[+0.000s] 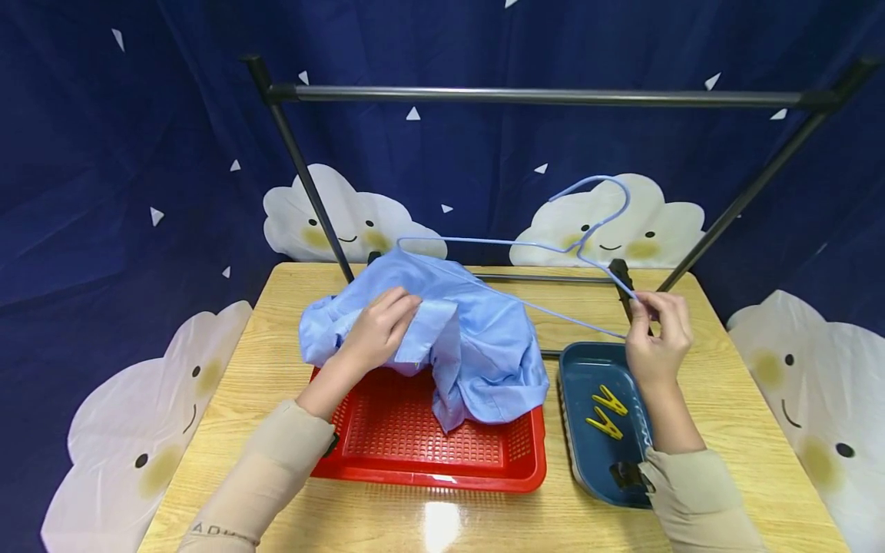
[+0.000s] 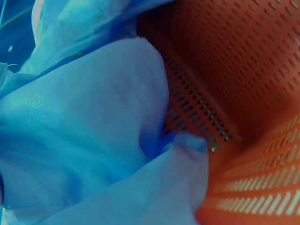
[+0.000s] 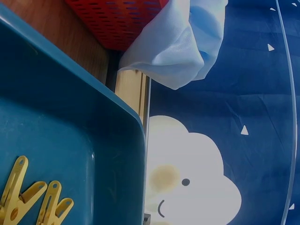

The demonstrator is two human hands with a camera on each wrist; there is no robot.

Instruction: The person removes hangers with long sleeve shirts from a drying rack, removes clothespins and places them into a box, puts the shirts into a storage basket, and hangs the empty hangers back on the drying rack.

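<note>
A light blue shirt (image 1: pixel 484 330) lies bunched over the back of a red basket (image 1: pixel 442 482). My left hand (image 1: pixel 382 326) pinches the shirt near its collar. With the thumb and fingers of my right hand (image 1: pixel 660 334) I hold the right end of a thin blue hanger (image 1: pixel 505 243), its hook upward. The hanger's left end meets the shirt's upper left, and its lower bar runs behind or into the cloth. In the left wrist view, shirt fabric (image 2: pixel 84 122) fills much of the picture; the fingers are hidden there. The hanger wire (image 3: pixel 295 117) crosses the right wrist view.
A dark teal tray (image 1: pixel 574 430) with two yellow clothespins (image 1: pixel 611 400) stands right of the basket, under my right forearm. Behind, a dark metal rack holds a horizontal rail (image 1: pixel 539 96) over the wooden table (image 1: pixel 256 384). A navy curtain (image 1: pixel 442 38) hangs at the back.
</note>
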